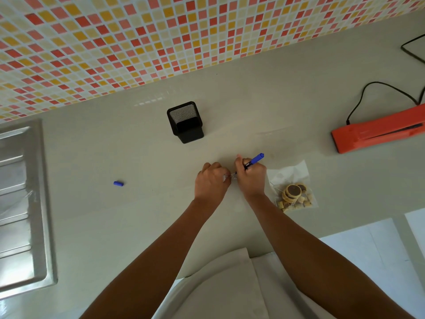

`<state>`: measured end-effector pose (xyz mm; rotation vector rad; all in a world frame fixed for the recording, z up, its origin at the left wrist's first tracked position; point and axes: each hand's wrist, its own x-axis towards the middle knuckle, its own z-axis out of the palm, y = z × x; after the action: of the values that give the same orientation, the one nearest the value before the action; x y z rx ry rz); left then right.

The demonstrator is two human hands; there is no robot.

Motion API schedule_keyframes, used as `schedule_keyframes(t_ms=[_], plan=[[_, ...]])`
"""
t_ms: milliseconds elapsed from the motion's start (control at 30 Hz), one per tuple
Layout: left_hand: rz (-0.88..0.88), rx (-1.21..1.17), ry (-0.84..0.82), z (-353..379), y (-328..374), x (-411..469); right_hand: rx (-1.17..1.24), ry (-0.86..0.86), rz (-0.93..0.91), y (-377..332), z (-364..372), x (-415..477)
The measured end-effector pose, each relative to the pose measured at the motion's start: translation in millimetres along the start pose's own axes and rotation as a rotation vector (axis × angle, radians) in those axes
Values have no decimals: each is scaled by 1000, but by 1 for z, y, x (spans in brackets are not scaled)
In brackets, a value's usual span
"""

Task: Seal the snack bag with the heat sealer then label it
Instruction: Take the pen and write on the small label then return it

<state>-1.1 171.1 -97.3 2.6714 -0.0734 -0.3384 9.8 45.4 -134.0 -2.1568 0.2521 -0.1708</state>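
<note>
A clear snack bag (293, 185) with round biscuits and small pieces lies flat on the grey counter, just right of my hands. My right hand (250, 178) grips a blue marker (254, 160), its tip down on a small white label (230, 177). My left hand (211, 180) pinches that label against the counter, fingers curled. The orange heat sealer (377, 132) rests at the far right with its jaw down and a black cord (386, 88) running off behind it. Most of the label is hidden by my fingers.
A black mesh pen holder (185, 122) stands behind my hands. The marker's blue cap (118, 183) lies loose to the left. A steel sink drainer (20, 203) fills the left edge. The tiled wall (138, 42) bounds the back of the counter.
</note>
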Motion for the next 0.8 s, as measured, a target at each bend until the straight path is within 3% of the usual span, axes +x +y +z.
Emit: schedule_keyframes(t_ms=[800], plan=[[-9, 35, -11, 3, 0, -1, 56, -14, 44, 0, 9, -8]])
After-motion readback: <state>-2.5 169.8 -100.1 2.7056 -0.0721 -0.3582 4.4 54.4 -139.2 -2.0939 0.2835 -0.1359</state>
